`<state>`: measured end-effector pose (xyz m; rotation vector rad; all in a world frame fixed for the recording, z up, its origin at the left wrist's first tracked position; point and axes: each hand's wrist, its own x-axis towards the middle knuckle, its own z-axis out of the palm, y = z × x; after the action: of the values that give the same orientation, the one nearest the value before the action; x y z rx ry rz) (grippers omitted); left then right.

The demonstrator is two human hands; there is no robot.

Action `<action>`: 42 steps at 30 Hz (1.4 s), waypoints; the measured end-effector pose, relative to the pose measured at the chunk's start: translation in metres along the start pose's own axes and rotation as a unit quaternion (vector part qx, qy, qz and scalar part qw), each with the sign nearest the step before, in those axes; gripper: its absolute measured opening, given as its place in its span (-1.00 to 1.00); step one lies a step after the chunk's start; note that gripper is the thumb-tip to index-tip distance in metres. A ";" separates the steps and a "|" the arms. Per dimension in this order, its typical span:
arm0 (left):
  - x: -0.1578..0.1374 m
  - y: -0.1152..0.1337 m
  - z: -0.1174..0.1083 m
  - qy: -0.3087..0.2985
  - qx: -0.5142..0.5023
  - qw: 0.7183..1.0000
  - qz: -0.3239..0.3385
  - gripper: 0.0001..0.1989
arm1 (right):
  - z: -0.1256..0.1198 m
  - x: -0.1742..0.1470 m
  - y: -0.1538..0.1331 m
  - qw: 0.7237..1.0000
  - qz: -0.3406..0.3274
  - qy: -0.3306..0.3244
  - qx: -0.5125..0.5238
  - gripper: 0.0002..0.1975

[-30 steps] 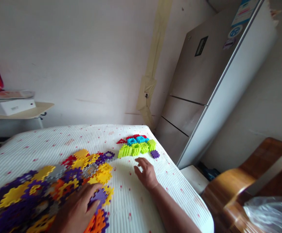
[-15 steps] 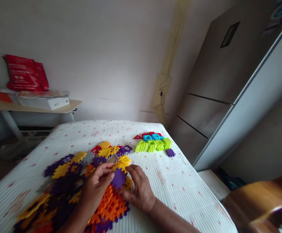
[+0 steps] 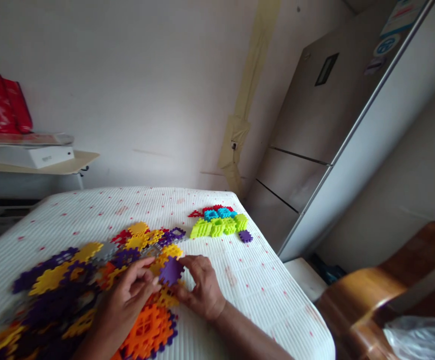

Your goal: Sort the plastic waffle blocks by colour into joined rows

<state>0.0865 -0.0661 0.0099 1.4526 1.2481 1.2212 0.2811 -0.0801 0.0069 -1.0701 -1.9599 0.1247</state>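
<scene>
A purple square tile with toothed edges (image 3: 171, 271) stands tilted above the pile. My right hand (image 3: 202, 290) grips its right side, with the fingertips at the upper corner and the thumb below. Just left of the tile is my left hand (image 3: 133, 287), its fingers loosely curled and the thumb apart from them, with nothing seen between them. Under and around both hands lies a heap of toothed tiles: orange ones (image 3: 148, 327) stacked by my left wrist, yellow ones (image 3: 50, 280), and dark purple ones (image 3: 58, 305). My left forearm hides part of the heap.
Lime green tile stacks (image 3: 217, 227), blue ones (image 3: 224, 212) and red ones (image 3: 195, 214) stand at the table's far right, beside a lone purple tile (image 3: 245, 236). A fridge (image 3: 296, 135) and a wooden chair (image 3: 371, 285) are to the right. The white cloth (image 3: 251, 300) covers the table.
My view has turned to the right, so the scene sits further left. The left thumb has come away from the purple tile, while the right hand stays at its edge.
</scene>
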 end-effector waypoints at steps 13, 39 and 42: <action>0.005 -0.033 0.001 -0.067 0.226 0.964 0.125 -0.77 | -0.106 -0.017 0.151 0.859 0.362 0.109 -0.345 -0.69; -0.008 -0.006 0.000 -0.088 0.221 0.967 0.093 -0.77 | -0.097 -0.014 0.154 0.844 0.388 0.035 -0.369 -0.60; -0.009 -0.004 0.000 -0.082 0.213 0.968 0.101 -0.78 | -0.096 -0.015 0.153 0.844 0.386 0.033 -0.372 -0.60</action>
<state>0.0860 -0.0742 0.0048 1.9927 1.3245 0.9709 0.4519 -0.0238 -0.0134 -2.3042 -1.3940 -0.2665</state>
